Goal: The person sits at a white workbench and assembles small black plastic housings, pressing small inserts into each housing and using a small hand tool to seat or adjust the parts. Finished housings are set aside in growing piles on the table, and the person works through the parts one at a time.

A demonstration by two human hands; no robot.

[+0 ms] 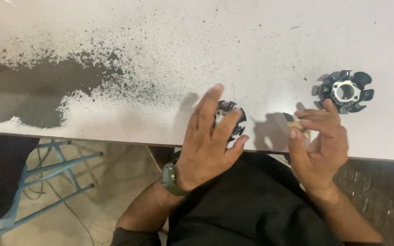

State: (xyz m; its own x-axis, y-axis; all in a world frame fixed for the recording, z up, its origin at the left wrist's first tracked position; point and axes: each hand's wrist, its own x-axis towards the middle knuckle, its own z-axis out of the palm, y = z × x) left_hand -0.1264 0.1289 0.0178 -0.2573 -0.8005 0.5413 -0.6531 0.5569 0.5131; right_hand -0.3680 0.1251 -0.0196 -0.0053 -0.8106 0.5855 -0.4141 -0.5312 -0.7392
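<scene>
Far left, the counter (115,27) is white w/ a big worn dark patch and black speckling; a blue metal frame (64,164) shows below its edge. Next, the left hand (206,141), watch on the wrist, is spread w/ fingers loosely curled over a small dark stator core (230,119) lying near the counter's front edge; fingertips touch its rim but aren't clamped on it, hand mostly open. The core looks like a ring w/ dark radial teeth round a paler centre, partly hidden by the fingers. Right of it, the right hand (320,141) pinches a small tan block (296,124) between thumb and fingers, closed on it, held just above the counter. Farther right, well apart, a second stator (345,91) lies flat: pale metal hub w/ a round hole, dark lobed teeth all round. To handle this well, I'd judge: steady the core by its rim, keep the block gripped firmly, don't let the teeth snag.
</scene>
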